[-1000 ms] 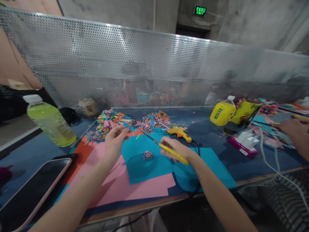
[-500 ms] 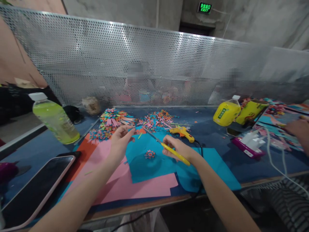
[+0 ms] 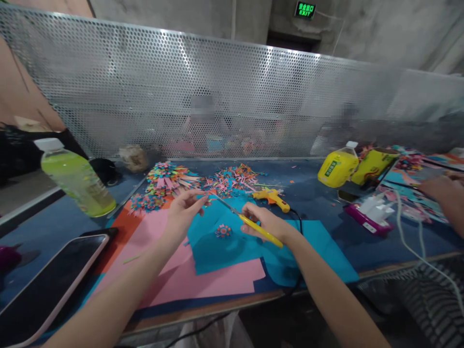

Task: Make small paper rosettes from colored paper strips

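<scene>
My right hand [image 3: 261, 221] grips yellow-handled scissors [image 3: 259, 231], with the blades pointing up and left. Close to the blade tips, my left hand [image 3: 186, 207] has its thumb and forefinger pinched together. Whatever lies between those fingers is too small to make out. Beneath both hands is a blue paper sheet [image 3: 206, 258], and on it rests a small pink, orange and blue paper flower [image 3: 223, 231]. A pink sheet [image 3: 170, 285] lies partly under the blue one.
Cut paper strips form piles [image 3: 234, 180] behind my hands. A yellow glue gun [image 3: 271, 197] lies beyond the scissors. On the left are a green drink bottle [image 3: 78, 179] and a phone [image 3: 54, 290]. Another person's hand [image 3: 444, 188] works at the far right, past a power strip [image 3: 369, 220].
My left hand's fingertips have come closer to the scissor tips. A green strip and an orange bit near them no longer show clearly. The view has shifted slightly.
</scene>
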Available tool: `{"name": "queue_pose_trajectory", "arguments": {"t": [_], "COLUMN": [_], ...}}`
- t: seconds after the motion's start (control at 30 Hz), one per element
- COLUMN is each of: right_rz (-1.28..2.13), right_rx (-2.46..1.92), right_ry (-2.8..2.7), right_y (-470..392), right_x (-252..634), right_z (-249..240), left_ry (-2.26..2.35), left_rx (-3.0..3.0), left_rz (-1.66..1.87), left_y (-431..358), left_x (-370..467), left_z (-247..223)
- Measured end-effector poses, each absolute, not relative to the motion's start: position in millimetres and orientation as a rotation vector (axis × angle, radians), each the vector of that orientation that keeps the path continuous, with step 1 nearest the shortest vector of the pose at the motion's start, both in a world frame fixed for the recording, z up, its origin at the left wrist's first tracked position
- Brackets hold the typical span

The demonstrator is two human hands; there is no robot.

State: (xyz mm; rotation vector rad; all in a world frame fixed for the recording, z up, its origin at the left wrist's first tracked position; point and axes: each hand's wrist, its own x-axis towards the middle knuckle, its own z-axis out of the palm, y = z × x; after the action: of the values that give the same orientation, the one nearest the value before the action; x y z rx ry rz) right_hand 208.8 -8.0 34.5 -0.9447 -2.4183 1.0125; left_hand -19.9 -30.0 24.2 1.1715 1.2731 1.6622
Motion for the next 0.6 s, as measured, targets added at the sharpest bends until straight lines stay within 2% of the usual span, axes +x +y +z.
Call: {"name": "queue_pose_trajectory", "arguments": {"t": [0.6], "right_rz": [0.988], "right_rx": [-0.914], "right_ry": [-2.423], "right_y": [-7.6], "right_x": [210.7], "right_z": [37.5], "left_ry": [1.227], "left_rx": [1.158], "left_rz": [1.632], "left_y": [-24.2], "left_x": [-28.6], "left_z": [17.7]}}
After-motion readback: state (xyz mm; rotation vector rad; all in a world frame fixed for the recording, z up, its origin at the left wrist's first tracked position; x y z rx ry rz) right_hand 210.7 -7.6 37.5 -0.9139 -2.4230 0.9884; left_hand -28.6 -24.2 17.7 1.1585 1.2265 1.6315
